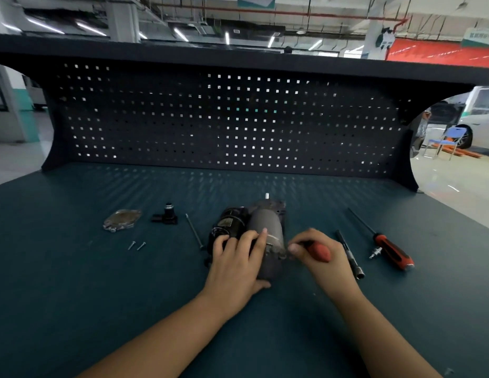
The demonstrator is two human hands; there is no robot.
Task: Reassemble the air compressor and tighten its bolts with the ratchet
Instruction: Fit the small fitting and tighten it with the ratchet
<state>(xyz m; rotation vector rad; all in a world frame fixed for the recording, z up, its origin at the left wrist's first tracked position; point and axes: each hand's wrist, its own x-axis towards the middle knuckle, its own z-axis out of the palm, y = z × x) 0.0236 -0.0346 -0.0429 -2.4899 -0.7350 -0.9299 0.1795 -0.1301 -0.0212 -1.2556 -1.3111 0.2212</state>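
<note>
The air compressor, a dark body with a grey cylinder, lies in the middle of the green bench. My left hand grips it from the near side, fingers curled over the top and thumb under the grey cylinder. My right hand holds a red-handled tool with its tip pointed at the cylinder's right end. What the tip touches is hidden by my fingers.
On the bench to the left lie a metal cover plate, a black fitting, two screws and a long bolt. Right of the compressor lie a socket extension and a red-and-black screwdriver. A dark pegboard stands behind.
</note>
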